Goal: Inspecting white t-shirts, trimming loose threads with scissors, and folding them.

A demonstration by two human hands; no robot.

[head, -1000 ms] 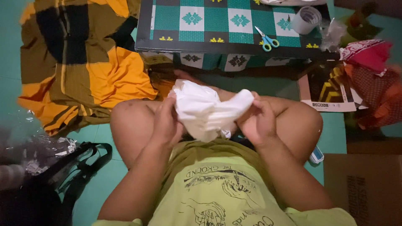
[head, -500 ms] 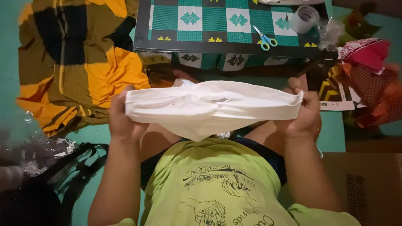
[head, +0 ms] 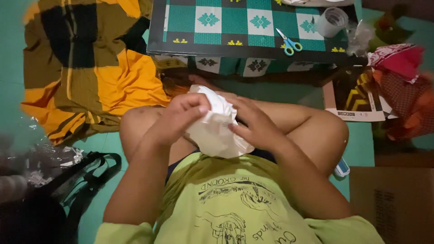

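So there's a white cloth [head: 214, 126] bunched up into a loose wad, held right over the lap, just in front of the chest. Both hands are on it. The left hand [head: 178, 118] comes over the top from the left side, fingers [head: 195, 108] curled down and closed onto the upper edge of the cloth, thumb side pressing into it. The right hand [head: 255, 126] sits on the other side, fingers bent and pinching into the middle of the wad, with its fingertips [head: 234, 128] sunk into the folds. The cloth is squeezed between the two sets of fingers, and a bit of it hangs down below them toward the yellow-green shirt [head: 230, 203].

Past the fingertips, further out, there's a low table [head: 235, 27] with a green and white checkered cover. On it, up and to the right of the right hand's fingers, lie small blue-handled scissors [head: 289, 43] and a roll of clear tape [head: 332, 20]. Out to the left of the left hand's fingers is an orange, yellow and brown checked blanket [head: 90, 77] spread on the teal floor [head: 13, 68]. Lower left there's a black bag strap [head: 90, 174]. Off to the right of the right hand is a pile of red patterned fabric [head: 400, 86], and a cardboard box [head: 393, 203] sits lower right.
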